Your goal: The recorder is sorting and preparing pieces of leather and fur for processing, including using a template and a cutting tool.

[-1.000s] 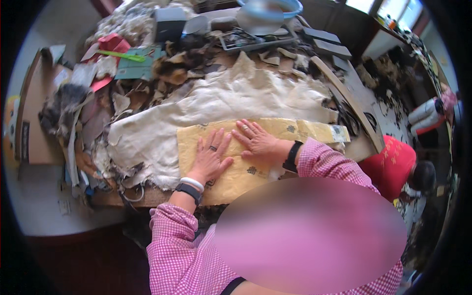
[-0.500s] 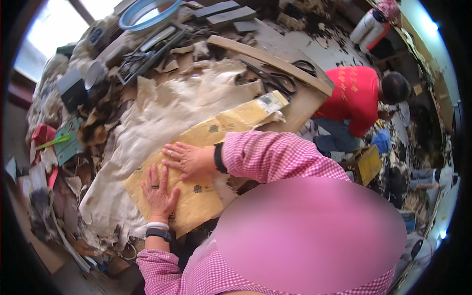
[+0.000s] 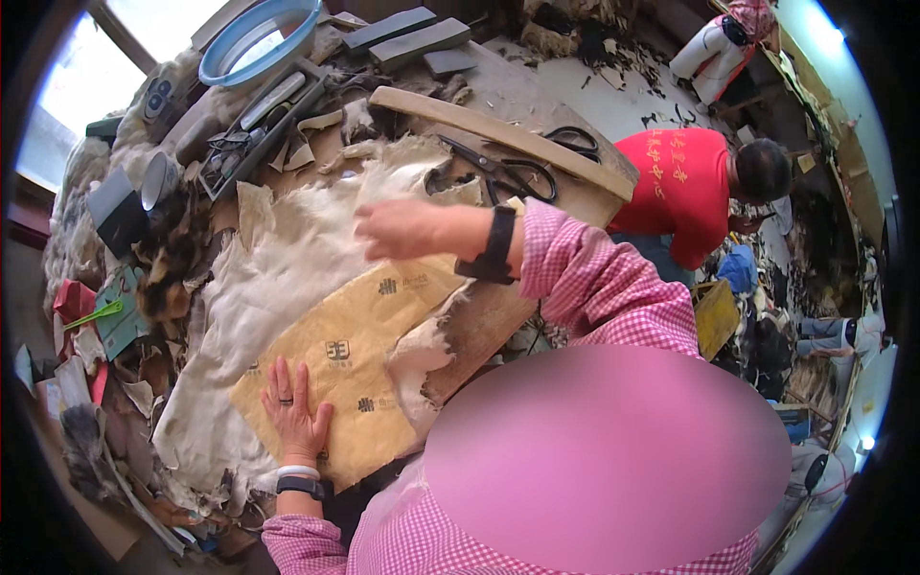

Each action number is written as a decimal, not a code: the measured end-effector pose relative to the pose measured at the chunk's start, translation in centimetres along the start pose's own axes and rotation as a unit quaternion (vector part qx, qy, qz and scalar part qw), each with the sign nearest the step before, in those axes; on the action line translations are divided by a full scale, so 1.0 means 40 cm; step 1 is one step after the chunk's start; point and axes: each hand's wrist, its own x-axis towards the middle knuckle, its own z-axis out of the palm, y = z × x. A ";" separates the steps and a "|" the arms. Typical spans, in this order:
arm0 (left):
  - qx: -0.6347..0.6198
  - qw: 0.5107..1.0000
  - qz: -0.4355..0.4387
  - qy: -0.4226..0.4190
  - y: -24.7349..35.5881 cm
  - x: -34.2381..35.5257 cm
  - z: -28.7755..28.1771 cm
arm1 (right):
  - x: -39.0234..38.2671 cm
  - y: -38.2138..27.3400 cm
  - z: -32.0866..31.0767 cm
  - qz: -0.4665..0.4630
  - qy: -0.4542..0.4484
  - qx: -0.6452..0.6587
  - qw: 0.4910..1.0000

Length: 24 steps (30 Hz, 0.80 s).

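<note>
A yellow paper pattern piece [image 3: 356,331] with dark printed marks lies on a pale, ragged-edged hide [image 3: 235,316] spread over a wooden board. My left hand [image 3: 299,412] rests flat on the near left part of the paper, fingers stretched out. Above the hide, past the paper's upper edge, my right hand [image 3: 412,230] is raised with its fingers bent in; whether anything is in them is hidden. My right forearm covers the paper's far right end. Black-handled scissors [image 3: 508,175] lie beyond that hand on the board.
A wooden strip [image 3: 498,134] lies along the board's far side. A grey tray of tools [image 3: 264,120], a blue basin [image 3: 259,43] and grey blocks [image 3: 420,45] stand at the back. Fur scraps crowd the left. A person in a red shirt [image 3: 671,182] works at right.
My right hand has lifted off the paper and moved up and to the right, its fingers bending in. The left hand stays flat on the paper. The view has shifted slightly.
</note>
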 end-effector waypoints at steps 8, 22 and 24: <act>-0.015 1.000 0.001 0.022 -0.032 -0.021 0.024 | 0.059 0.045 -0.080 0.013 -0.062 -0.111 0.992; -0.044 0.999 -0.026 0.006 -0.027 -0.006 0.006 | 0.537 -0.129 0.116 -0.004 0.080 -0.165 0.983; -0.042 0.998 -0.036 0.005 -0.029 -0.011 0.009 | 0.562 -0.145 0.125 0.006 0.084 -0.141 0.986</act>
